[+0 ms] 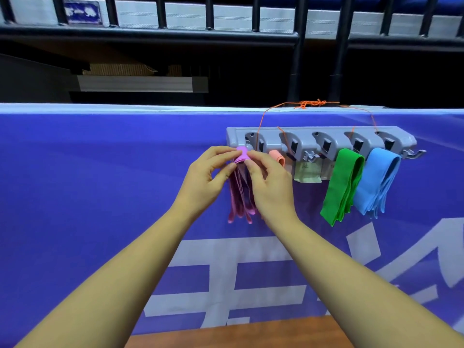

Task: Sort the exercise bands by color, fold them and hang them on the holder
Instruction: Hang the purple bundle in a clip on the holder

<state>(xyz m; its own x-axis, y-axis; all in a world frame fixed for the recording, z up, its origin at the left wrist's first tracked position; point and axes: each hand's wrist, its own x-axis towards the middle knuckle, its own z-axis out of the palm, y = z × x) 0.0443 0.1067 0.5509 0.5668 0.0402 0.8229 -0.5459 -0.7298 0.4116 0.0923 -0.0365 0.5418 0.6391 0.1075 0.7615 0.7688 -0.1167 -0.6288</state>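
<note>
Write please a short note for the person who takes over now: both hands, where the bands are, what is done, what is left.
Hands: left hand and right hand both pinch the fold of the pink bands at the leftmost hook of the holder.
Bands: orange band on the second hook; green bands on the fourth; blue bands on the fifth; middle hook bare.
Done: green and blue hang folded.
Left: seat the pink fold, let go. No other bands in view.
</note>
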